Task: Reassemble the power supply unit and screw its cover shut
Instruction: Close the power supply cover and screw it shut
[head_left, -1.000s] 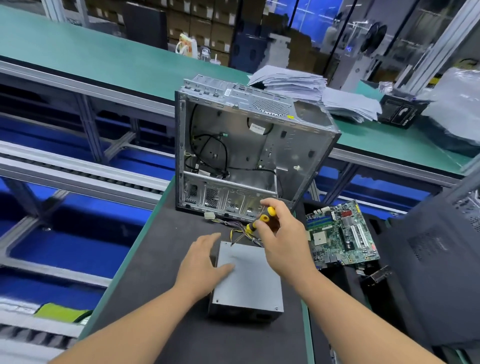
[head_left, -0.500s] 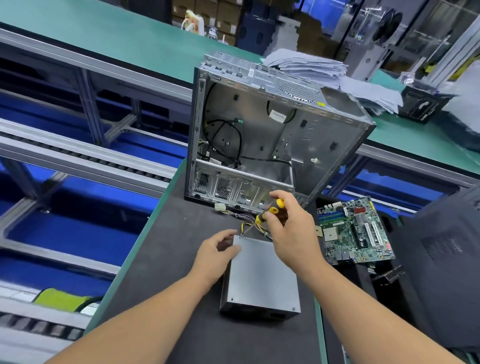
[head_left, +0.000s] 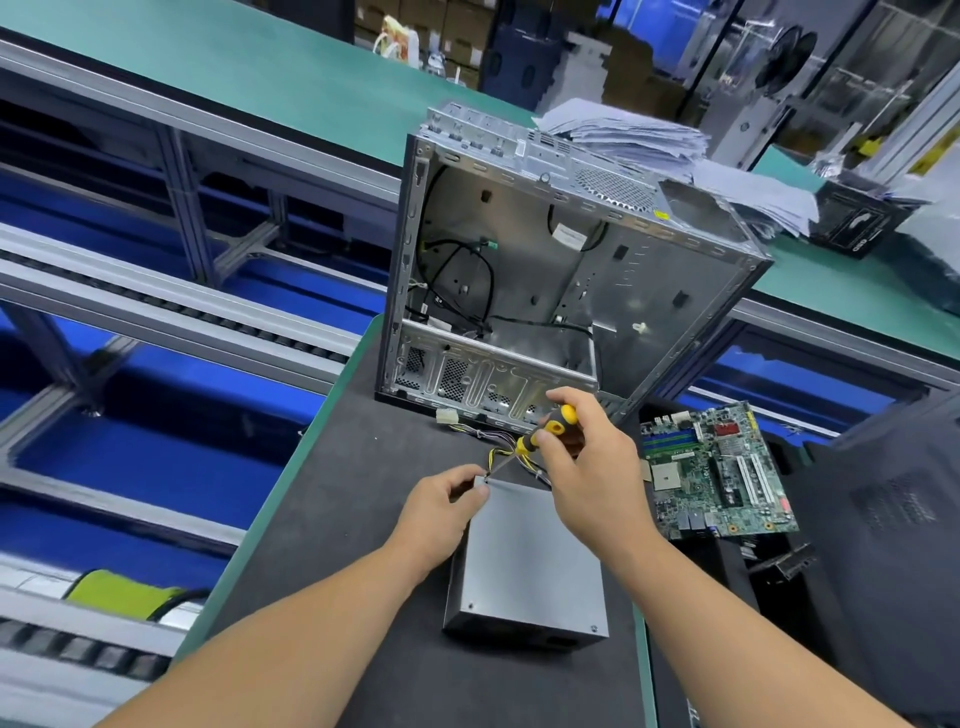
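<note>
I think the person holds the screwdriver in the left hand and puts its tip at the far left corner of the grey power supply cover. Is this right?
Not quite. In the head view the right hand holds the screwdriver; the left hand only pinches at that corner. The tip is indeed at the far left corner of the grey power supply cover.

Electronics assembly line — conveyor rails, green-topped benches.
</note>
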